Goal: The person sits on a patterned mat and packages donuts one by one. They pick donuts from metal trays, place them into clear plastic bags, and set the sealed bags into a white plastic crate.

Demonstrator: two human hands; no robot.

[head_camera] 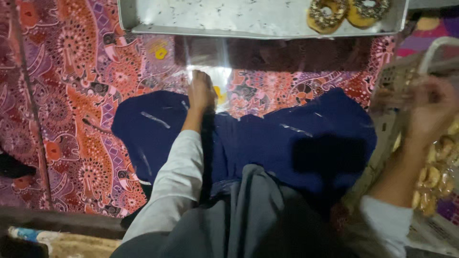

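Clear plastic bag (210, 76) under left hand (201, 91); right hand (432, 109), blurred, perhaps touching basket (442, 48).

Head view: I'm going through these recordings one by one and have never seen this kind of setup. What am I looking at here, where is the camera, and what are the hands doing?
There is no machine here. A person wears a camera on the head, so the one picture looks straight down at their own lap and arms.

They sit on a patterned red and purple cloth, legs covered by dark blue fabric. The left hand reaches forward and presses on a clear plastic bag lying on the cloth. The right hand is blurred; it is at a light basket on the right, beside wrapped golden pastries. Whether it holds anything cannot be told.

At the top lies a metal tray with two doughnuts with sprinkles in its right corner.
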